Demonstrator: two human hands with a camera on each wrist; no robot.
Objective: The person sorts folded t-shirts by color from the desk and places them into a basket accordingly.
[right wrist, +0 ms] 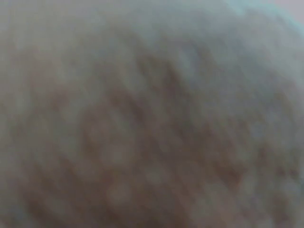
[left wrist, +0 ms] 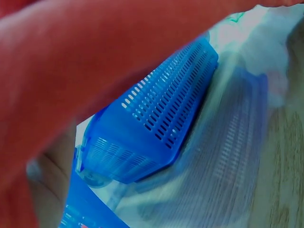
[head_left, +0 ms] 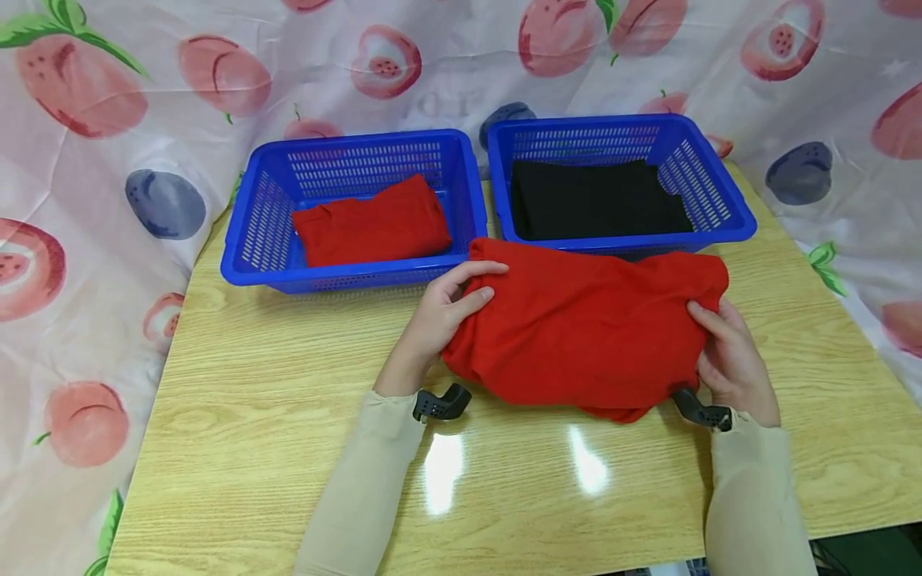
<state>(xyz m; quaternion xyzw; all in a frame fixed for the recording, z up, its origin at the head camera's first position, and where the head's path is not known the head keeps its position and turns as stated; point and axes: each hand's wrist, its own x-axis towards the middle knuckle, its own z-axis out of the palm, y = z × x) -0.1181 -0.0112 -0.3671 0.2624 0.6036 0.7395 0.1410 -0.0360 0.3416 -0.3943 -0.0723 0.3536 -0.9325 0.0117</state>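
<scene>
A red cloth (head_left: 587, 324), bunched and loosely layered, spans between my two hands in front of a pair of blue baskets on a pale wood-grain tabletop (head_left: 259, 432). My left hand (head_left: 435, 316) pinches its left end, thumb and forefinger lying over the top; my right hand (head_left: 738, 360) grips the right end, thumb on top, other fingers partly hidden behind. The far edge overlaps the front rim of the right basket (head_left: 720, 192) from above; whether they touch I cannot tell. That basket holds a black cloth (head_left: 601, 200); the left basket (head_left: 241, 232) holds a second red cloth (head_left: 374, 232). The right wrist view is too blurred to read.

To handle this well, I judge, I should keep both ends level and gently taut, so the layers don't slide apart. The lower edge looks uneven, so it deserves tucking, and the far edge wants lifting clear of the rim.
</scene>
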